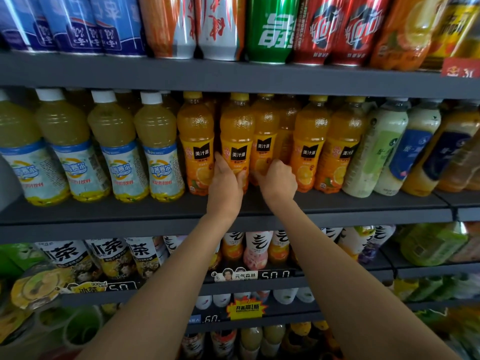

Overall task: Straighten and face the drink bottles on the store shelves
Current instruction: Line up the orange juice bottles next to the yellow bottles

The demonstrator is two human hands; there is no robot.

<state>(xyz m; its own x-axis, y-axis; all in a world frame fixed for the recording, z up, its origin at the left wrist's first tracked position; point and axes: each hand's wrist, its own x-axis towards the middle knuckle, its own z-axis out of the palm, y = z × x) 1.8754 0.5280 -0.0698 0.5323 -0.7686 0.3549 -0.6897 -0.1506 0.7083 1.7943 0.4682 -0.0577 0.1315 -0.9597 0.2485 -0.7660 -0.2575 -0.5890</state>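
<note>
Head view: the middle shelf [155,214] carries a row of orange juice bottles [309,149] at its front edge. Left hand [227,181] wraps one bottle [237,133], right hand [279,179] curls around its neighbour [265,136], apparently to turn labels forward.

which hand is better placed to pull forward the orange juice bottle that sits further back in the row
Right. The right hand already grips the recessed orange juice bottle; the left hand holds its neighbour.

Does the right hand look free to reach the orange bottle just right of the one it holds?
Probably yes: that orange bottle stands at the shelf front beside the right hand, nothing before it.
</note>
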